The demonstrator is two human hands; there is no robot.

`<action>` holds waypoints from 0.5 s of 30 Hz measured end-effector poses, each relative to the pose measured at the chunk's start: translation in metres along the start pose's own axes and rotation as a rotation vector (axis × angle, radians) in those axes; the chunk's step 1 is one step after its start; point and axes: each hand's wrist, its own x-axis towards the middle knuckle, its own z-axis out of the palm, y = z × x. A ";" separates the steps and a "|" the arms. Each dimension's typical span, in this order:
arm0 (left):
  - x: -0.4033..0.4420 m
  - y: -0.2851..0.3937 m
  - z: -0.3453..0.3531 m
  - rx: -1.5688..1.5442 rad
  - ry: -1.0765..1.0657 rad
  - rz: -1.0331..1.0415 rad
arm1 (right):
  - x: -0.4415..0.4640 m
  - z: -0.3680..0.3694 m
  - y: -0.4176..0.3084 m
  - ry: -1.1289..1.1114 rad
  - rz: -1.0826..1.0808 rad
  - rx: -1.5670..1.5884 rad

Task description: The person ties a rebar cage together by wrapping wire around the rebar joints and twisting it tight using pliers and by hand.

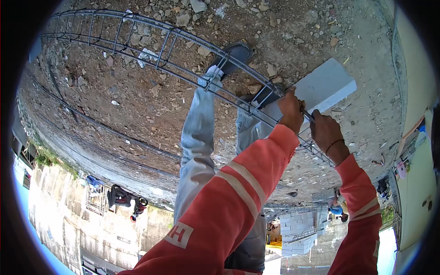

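A long cage of steel bars with square ties [172, 46] curves from the upper left to beneath both hands. My left hand [291, 110] is closed at the cage's near end, its fingers around a bar or tie. Beside it, my right hand [326, 133] is closed on a dark, thin tool [308, 114] that reaches toward the left hand. The tool's tip and the exact point of contact are hidden by the fingers. A pale grey block [327, 85] lies on the ground just beyond the hands, under part of the cage.
My shoes [238, 52] stand beside and under the cage on rough ground with stones [183, 19]. Long bars [114, 133] lie at the left. Behind, upside down, are stacked blocks [298, 231], a motorbike [120, 196] and another person [337, 209]. A wall [417, 192] rises at the right.
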 end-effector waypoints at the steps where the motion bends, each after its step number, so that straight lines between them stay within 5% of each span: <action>1: -0.001 0.002 0.001 0.075 0.086 -0.017 | 0.010 -0.006 0.007 0.007 -0.008 -0.006; 3: -0.005 0.005 -0.005 0.043 -0.013 -0.059 | 0.027 -0.013 0.024 -0.120 -0.247 0.159; 4: -0.007 0.008 -0.007 0.018 -0.114 -0.105 | 0.036 -0.029 0.021 -0.246 -0.168 0.118; 8: -0.010 0.016 -0.005 -0.096 -0.215 -0.201 | 0.048 -0.036 0.028 -0.185 -0.222 -0.097; 15: -0.006 0.018 -0.011 -0.173 -0.267 -0.224 | 0.043 -0.043 0.013 -0.217 -0.235 -0.016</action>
